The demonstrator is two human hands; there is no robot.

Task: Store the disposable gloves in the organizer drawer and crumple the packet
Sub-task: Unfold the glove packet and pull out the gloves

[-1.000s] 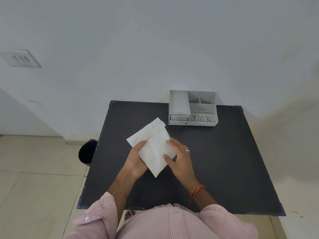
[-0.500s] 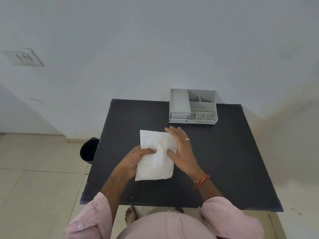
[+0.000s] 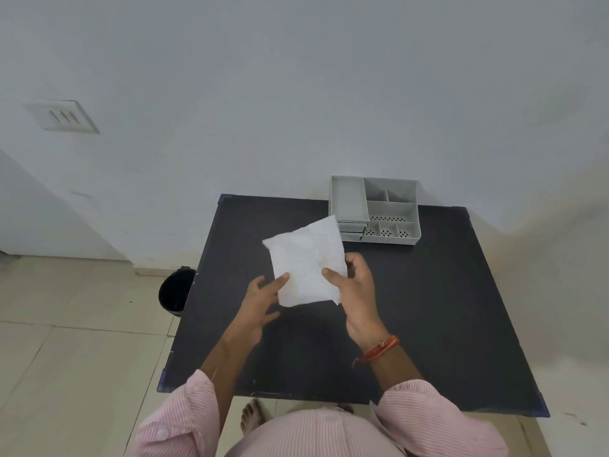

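Note:
A flat white packet (image 3: 306, 262) is held up above the middle of the black table (image 3: 428, 308), tilted with its top corner toward the organizer. My right hand (image 3: 354, 291) grips its lower right edge, thumb on the front. My left hand (image 3: 260, 300) holds its lower left edge with the thumb on the front and fingers behind. The grey organizer (image 3: 375, 209) stands at the table's far edge, with several open compartments and small shut drawers at its front left, partly hidden by the packet. No gloves are visible outside the packet.
A black bin (image 3: 174, 291) stands on the tiled floor to the left of the table. A white wall rises right behind the organizer. My bare foot (image 3: 252, 420) shows under the table's near edge.
The packet lay flat on the table under both hands half a second ago. It is now lifted and tilted, with both hands gripping its lower edge.

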